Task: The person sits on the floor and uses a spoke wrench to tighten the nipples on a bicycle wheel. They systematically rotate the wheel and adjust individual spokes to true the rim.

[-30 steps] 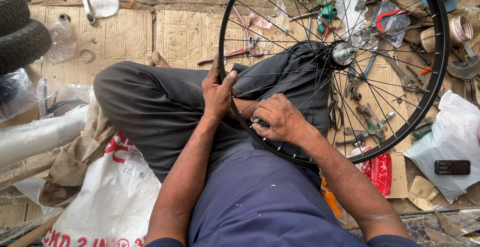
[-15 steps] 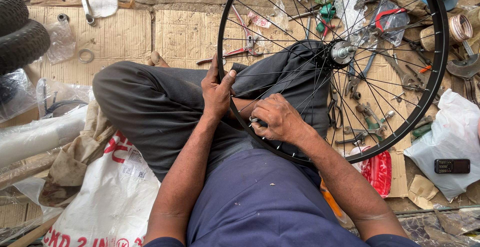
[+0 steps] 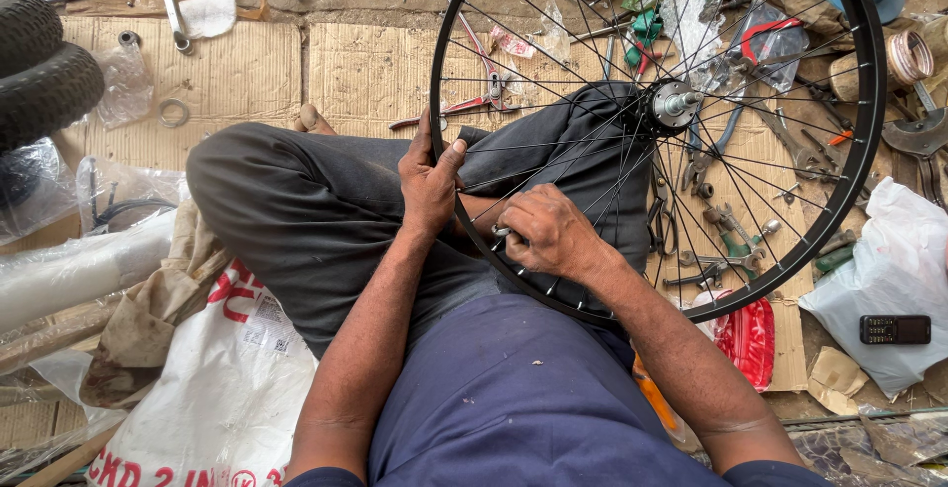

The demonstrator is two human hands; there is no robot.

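— Barely anything has shifted in the last second, reading left to right from the wheel rim [image 3: 857, 166]. The black tyres [image 3: 44, 72] sit well left of the rim on the cardboard, as they did, and the white printed sack [image 3: 212, 388] lies below and left of it.

— And your hands?

— Your left hand [image 3: 430, 186] stays closed around the rim's left edge, thumb up along the metal, steadying it over your crossed leg. Your right hand [image 3: 548, 235] remains just inside the rim's lower arc, fingers pinched on a small silvery tool [image 3: 502, 232] at the base of a spoke; what kind of tool cannot be told. It has crept only slightly along the rim.

— So where does that leave the wheel?

— Propped on your lap as before, hub [image 3: 674, 105] up and right of your hands. With so little movement, my reading is you are still working the same spoke rather than moving round. Beyond the rim's right edge, a dark mobile phone [image 3: 894, 329] rests on a white plastic bag [image 3: 904, 284], unmoved.
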